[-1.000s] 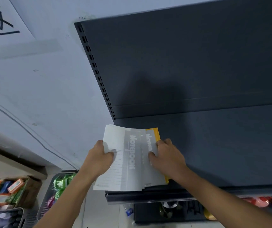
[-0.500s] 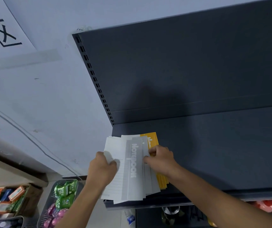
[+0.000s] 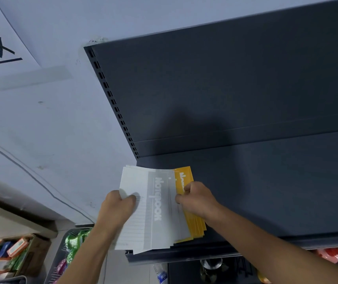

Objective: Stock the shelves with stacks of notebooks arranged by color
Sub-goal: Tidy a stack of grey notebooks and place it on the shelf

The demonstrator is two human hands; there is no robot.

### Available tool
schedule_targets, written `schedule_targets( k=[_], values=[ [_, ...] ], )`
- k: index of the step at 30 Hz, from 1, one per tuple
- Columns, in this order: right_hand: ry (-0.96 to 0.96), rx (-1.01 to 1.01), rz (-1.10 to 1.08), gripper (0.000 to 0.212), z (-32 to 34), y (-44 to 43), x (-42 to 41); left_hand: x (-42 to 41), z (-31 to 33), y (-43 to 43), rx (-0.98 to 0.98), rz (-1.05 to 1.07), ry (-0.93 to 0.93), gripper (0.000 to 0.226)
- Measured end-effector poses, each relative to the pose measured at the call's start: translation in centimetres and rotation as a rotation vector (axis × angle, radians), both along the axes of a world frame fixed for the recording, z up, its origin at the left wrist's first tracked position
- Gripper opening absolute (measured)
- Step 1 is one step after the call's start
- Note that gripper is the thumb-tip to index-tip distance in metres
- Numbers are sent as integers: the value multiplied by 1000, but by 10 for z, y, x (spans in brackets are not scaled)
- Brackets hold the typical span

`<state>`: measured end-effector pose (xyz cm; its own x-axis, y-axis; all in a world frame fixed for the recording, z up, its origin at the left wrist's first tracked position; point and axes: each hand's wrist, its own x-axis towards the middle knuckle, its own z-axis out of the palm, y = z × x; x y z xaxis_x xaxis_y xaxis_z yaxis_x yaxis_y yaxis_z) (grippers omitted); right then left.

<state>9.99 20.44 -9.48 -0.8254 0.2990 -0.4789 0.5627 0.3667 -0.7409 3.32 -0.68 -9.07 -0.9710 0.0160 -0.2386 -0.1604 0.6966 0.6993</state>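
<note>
Left hand gripping grey notebooks, right hand pinching yellow notebooks - splitting colors; worth squaring each stack fully onto the shelf.

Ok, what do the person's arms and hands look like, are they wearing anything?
The left forearm and right forearm are bare, no sleeves in view. The left hand and right hand have no gloves, and no watch, bracelet or ring shows.

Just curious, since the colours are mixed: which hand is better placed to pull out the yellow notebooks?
Probably the right hand: it pinches the yellow notebooks, while the left hand grips only the grey notebooks.
</note>
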Motion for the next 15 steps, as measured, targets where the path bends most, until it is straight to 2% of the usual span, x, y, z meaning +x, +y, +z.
schedule_targets(
  k=[2, 4, 6, 9, 11, 15],
  values=[
    [-3, -3, -2, 57, 1, 0, -1, -2, 2, -1, 143, -38, -87, 28],
    [4, -21, 8, 47, 1, 3, -4, -5, 6, -3, 182, -84, -129, 25],
    [37, -90, 10, 35, 1, 5, -7, -7, 7, -1, 255, -132, -163, 36],
    [111, -206, -60, 43, 6, 8, -6, -3, 12, 13, 362, -198, -217, 38],
    [144, -197, -99, 42, 13, 11, -3, -2, 13, 28, 290, -249, -180, 32],
    [151, -87, -162, 41, 30, 21, 6, -8, 16, 62, -32, -364, -29, 41]
  ],
)
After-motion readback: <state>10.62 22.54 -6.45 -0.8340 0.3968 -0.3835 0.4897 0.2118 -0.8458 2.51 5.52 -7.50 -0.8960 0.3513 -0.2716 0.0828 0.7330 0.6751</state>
